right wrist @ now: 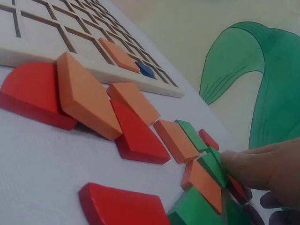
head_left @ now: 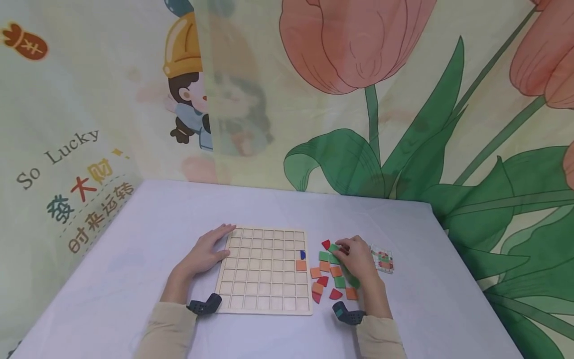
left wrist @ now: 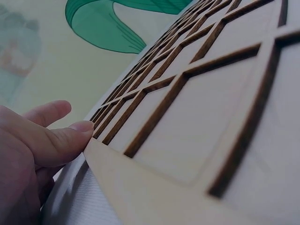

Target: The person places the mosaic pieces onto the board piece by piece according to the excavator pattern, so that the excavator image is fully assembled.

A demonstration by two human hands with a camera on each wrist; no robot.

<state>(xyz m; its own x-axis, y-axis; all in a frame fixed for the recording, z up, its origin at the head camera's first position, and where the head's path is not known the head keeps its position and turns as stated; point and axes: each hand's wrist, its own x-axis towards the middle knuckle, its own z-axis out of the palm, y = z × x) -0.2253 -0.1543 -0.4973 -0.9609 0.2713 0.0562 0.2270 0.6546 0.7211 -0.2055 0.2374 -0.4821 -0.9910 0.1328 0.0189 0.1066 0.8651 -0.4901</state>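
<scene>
A wooden grid board (head_left: 264, 313) lies flat on the table. My left hand (head_left: 207, 254) rests at its left edge, fingers extended; in the left wrist view the thumb (left wrist: 70, 140) touches the rim. On the board's right column sit an orange square tile (head_left: 301, 266) and a small blue piece (head_left: 302, 255). My right hand (head_left: 356, 257) reaches down among loose tiles right of the board. Its thumb (right wrist: 248, 164) is right at a green tile (right wrist: 213, 168), with a red piece (right wrist: 239, 190) just beneath the fingers. I cannot tell whether it pinches one.
Several orange squares (head_left: 325, 266), green squares (head_left: 340, 282) and red rounded pieces (head_left: 335, 294) are scattered beside the board, some overlapping. A small patterned card (head_left: 385, 260) lies beyond the right hand. A printed curtain (head_left: 251, 169) hangs behind the white table (head_left: 179, 209).
</scene>
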